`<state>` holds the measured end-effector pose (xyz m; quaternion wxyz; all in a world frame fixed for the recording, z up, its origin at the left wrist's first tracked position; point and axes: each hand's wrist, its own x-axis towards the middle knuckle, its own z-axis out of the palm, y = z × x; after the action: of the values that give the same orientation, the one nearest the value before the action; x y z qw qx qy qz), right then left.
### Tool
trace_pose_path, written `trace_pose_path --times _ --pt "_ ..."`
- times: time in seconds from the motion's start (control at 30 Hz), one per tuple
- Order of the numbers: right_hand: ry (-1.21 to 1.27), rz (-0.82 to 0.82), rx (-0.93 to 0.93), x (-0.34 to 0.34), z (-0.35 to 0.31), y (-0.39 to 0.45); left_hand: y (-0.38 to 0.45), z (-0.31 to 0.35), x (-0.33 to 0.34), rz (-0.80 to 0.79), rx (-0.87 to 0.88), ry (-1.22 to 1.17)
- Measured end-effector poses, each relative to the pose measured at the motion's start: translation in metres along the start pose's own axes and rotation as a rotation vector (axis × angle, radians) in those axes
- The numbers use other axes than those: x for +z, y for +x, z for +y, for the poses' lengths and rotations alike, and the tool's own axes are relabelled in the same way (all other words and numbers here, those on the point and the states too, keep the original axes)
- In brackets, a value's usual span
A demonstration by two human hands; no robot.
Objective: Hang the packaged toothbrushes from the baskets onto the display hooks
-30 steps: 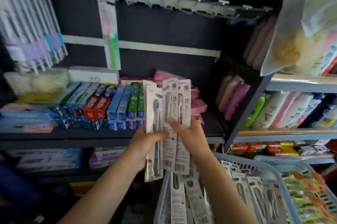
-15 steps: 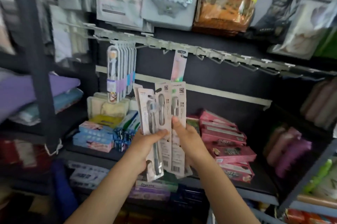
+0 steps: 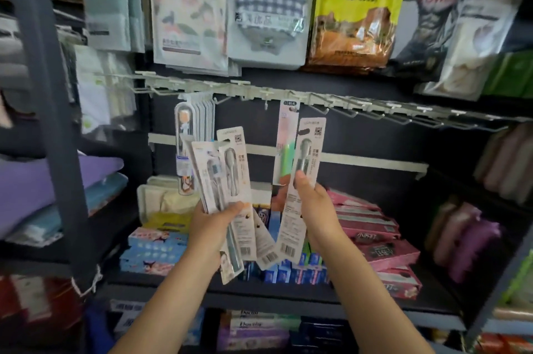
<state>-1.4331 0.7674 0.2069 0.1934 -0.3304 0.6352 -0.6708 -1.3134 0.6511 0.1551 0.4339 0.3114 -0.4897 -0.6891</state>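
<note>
Head view: your left hand (image 3: 213,224), at centre frame, is closed around a fanned bundle of packaged toothbrushes (image 3: 227,180), thumb across the front of the cards, fingers behind. The bundle leans toward the upper left of the frame, and its lower ends stick out below your palm. Your right hand (image 3: 314,206), just right of centre, pinches a single toothbrush pack (image 3: 305,169) by its middle, thumb on the front face, and holds it near upright. The two holdings are apart; a gap of shelf shows between them.

The hook rail (image 3: 288,92) runs across the frame above both hands, sloping down toward the right edge. The single pack's hanging slot sits below the rail and is not on any hook. On the rail, left of centre, hangs a row of boxed toothbrushes (image 3: 196,134); one pink-and-green toothbrush pack (image 3: 287,143) hangs alone just behind your right-hand pack. Hooks to the right of that carry nothing visible.

Below your hands, the shelf (image 3: 274,293) holds toothpaste boxes (image 3: 155,250) at lower left and pink cartons (image 3: 375,241) at lower right. No basket is in view.
</note>
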Motion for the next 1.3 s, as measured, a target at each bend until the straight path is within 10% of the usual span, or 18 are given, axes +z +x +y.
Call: trace_pose_path --times 0.23,0.53,1.3 --pt "0.032 -0.014 0.202 0.015 -0.006 0.022 0.010 0.009 -0.001 -0.032 -0.009 0.005" --pt "-0.276 -0.004 -0.071 0.035 -0.016 0.036 0.015 0.023 -0.018 0.004 0.047 -0.012" --pt "-0.095 0.183 -0.171 0.050 -0.029 0.062 0.032 0.019 -0.026 0.006 0.079 0.036"
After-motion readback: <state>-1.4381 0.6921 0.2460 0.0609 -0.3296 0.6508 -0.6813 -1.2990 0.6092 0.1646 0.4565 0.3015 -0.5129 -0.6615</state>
